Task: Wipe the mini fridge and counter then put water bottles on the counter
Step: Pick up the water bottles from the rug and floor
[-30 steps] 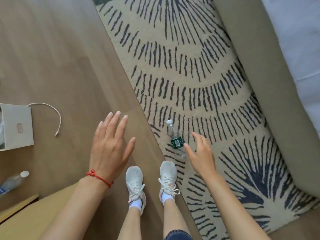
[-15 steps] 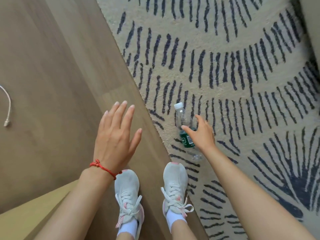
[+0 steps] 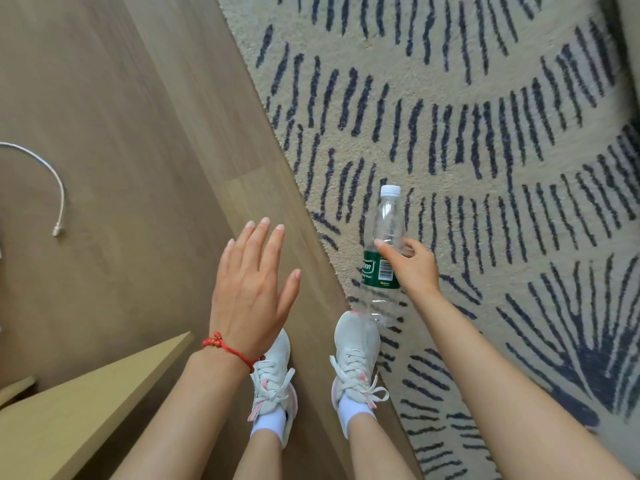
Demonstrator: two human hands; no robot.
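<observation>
A clear plastic water bottle (image 3: pixel 383 233) with a white cap and a green label lies on the patterned rug, just ahead of my right shoe. My right hand (image 3: pixel 412 266) reaches down and its thumb and fingers curl round the bottle at the top of the label. My left hand (image 3: pixel 251 285), with a red string bracelet at the wrist, hovers flat with straight fingers over the wooden floor and holds nothing. The mini fridge and the counter top are out of view.
A beige rug (image 3: pixel 485 116) with dark stripes covers the right side; wooden floor (image 3: pixel 121 133) fills the left. A white cable end (image 3: pixel 57 202) lies at the far left. The corner of a light wooden piece of furniture (image 3: pixel 86 403) juts in at the bottom left, beside my white shoes (image 3: pixel 353 355).
I have bent lower and my right hand has gone from spread above the bottle to closing round it. The white box and the second bottle at the left have left the view.
</observation>
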